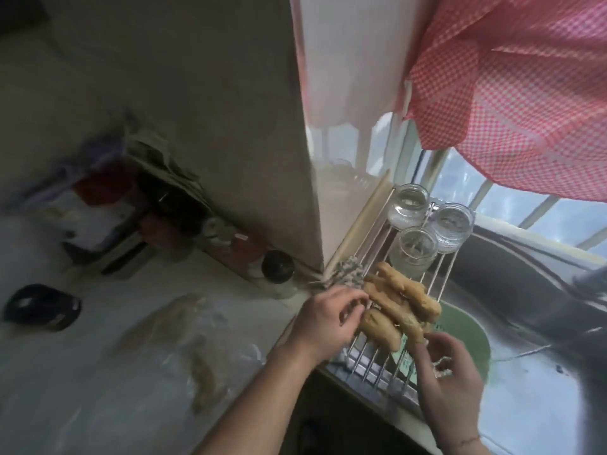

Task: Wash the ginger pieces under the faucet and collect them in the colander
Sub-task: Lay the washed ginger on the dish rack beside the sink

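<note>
Ginger (399,305) is piled on the rack (371,362) across the sink's near-left corner, several long pieces stacked together. Their long axes run from upper left, by the jars (415,249), down to lower right, toward the hands. The colander (466,330) is seen just beneath and to the right of the pile, down in the sink (525,382). The left hand (323,320) is set against the pile's left flank, fingers curled and part open, touching but not clearly closed on a piece. The right hand (451,369) is held at the near ends, loosely cupped; whether anything is gripped there cannot be told. Both are close; the right is judged nearer the colander, so end-on pulls toward it look likeliest. The faucet is not made out.
</note>
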